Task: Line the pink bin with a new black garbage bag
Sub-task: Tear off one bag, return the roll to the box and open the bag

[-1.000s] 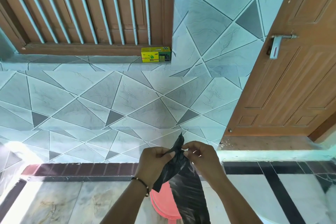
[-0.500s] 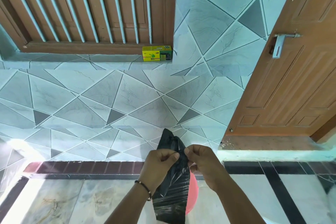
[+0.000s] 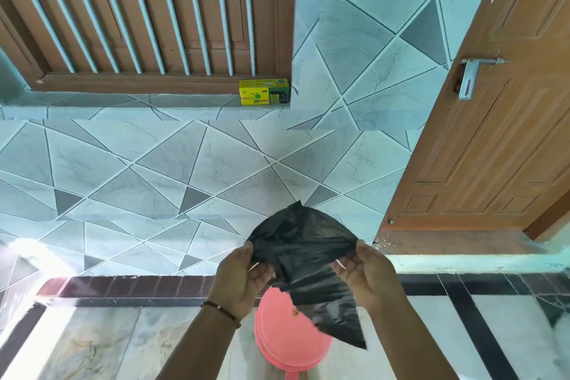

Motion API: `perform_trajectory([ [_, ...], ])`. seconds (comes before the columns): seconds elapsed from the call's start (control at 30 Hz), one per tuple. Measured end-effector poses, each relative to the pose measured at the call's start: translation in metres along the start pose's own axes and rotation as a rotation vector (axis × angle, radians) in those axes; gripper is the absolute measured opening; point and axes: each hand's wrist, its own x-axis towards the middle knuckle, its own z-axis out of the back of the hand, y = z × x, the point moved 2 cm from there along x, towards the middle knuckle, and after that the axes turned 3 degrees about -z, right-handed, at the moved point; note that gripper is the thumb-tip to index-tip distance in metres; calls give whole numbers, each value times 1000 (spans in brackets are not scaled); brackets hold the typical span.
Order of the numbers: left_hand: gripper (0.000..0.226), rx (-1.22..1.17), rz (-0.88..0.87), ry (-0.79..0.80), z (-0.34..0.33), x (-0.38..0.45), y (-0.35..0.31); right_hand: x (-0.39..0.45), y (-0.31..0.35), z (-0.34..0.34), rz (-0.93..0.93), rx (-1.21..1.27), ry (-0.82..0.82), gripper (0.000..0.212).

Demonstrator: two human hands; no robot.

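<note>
1. The pink bin (image 3: pixel 290 339) stands on the marble floor (image 3: pixel 92 345) at the bottom of the view, directly below the hands, its body partly hidden by the bag hanging in front of it.
2. The black garbage bag (image 3: pixel 303 253) is held in the air above the bin, not yet in it. Its top edge is spread wide between the two hands, and its lower end trails down to the right across the bin's upper right side.
3. The left hand (image 3: pixel 243 281) pinches the bag's left edge, its grip closed on the plastic. A dark beaded bracelet (image 3: pixel 220 311) sits on that wrist.
4. The right hand (image 3: pixel 365 276) pinches the bag's right edge, its grip likewise closed on the plastic. The two hands are apart, with the stretched bag between them.
5. Beyond the hands, a dark tiled strip (image 3: pixel 138 285) runs along the foot of the wall.
6. The wall (image 3: pixel 154 170) is clad in pale tiles with triangular patterns.
7. On the right stands a brown wooden door (image 3: pixel 493 148) with a metal handle (image 3: pixel 470 74).
8. Higher up, a yellow box (image 3: pixel 264 95) sits on the tiled ledge (image 3: pixel 123 102), at the right end of a brown barred window frame (image 3: pixel 148 15).
</note>
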Motion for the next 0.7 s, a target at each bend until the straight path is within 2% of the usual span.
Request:
perform_trajectory([
  [0.1,38,-45,55,92,-4,-3,-1,-1,-4,-3,-36,155,-33,24],
  [0.23,33,-121,34,238,-2,-4,-3,-4,-4,-4,-12,39,-151,30],
  [0.3,14,-156,9,217,6,0,-11,-1,1,1,37,-32,-165,33],
  [0.37,18,-147,-23,66,16,9,-14,2,7,6,109,-89,-158,32],
  [0.4,15,-47,-89,-40,21,12,-17,4,8,8,142,-122,-155,30],
  [0.47,20,178,-227,-103,26,11,-20,5,11,9,178,-131,-150,22],
  [0.57,22,575,-296,-84,29,5,-22,12,17,12,133,108,-137,19],
  [0.63,17,1013,-287,-28,32,9,-17,15,22,9,101,261,-84,24],
  [0.7,9,1288,-193,61,29,9,-8,18,24,2,90,210,-48,28],
])
